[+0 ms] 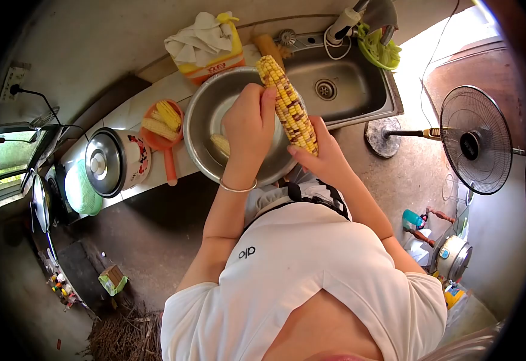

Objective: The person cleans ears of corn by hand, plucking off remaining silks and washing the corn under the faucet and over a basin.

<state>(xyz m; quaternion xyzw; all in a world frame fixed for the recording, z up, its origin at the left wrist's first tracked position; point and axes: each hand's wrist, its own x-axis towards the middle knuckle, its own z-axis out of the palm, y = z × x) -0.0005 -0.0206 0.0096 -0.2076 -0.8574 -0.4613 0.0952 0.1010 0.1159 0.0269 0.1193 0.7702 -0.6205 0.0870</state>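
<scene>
A corn cob (287, 107) with yellow and dark purple kernels is held up at a slant over the large metal basin (198, 153). My right hand (323, 157) wraps round its lower end. My left hand (248, 120), with a bangle on the wrist, is closed in a fist against the cob's left side, the thumb pressed along the kernels. What its curled fingers hold, if anything, is hidden. Inside the basin a yellow piece of corn (220, 144) shows, partly covered by my left forearm.
Left of the basin, an orange long-handled scoop (170, 165) holds pale cobs, beside a lidded floral pot (135, 161). Behind stands a yellow package (230, 57) with a white cloth. A sink (359, 90) with a green basket (383, 51) is right; a fan (470, 144) stands beyond.
</scene>
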